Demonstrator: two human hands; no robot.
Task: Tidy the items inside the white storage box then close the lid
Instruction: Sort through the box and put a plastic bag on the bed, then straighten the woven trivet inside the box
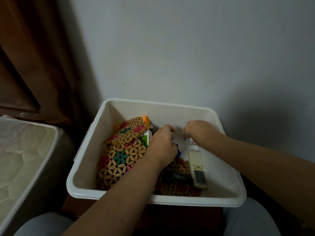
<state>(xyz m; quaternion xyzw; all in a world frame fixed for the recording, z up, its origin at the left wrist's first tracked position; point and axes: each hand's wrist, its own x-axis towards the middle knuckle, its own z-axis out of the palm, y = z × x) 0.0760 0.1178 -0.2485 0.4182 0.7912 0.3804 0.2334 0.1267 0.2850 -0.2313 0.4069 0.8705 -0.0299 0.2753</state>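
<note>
both hands [162, 143] inside white storage box [170, 200]

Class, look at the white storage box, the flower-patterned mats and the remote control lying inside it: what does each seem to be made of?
White storage box: probably plastic; smooth, matte, with rounded moulded corners and a rolled rim.
Flower-patterned mats: seemingly small wooden or bamboo pieces joined into petals, some tan, others painted pink or green; gaps show between them.
Remote control: likely plastic, cream and slightly yellowed, with a grey screen.

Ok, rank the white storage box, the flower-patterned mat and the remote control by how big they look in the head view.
1. white storage box
2. flower-patterned mat, partly hidden by the left arm
3. remote control
</note>
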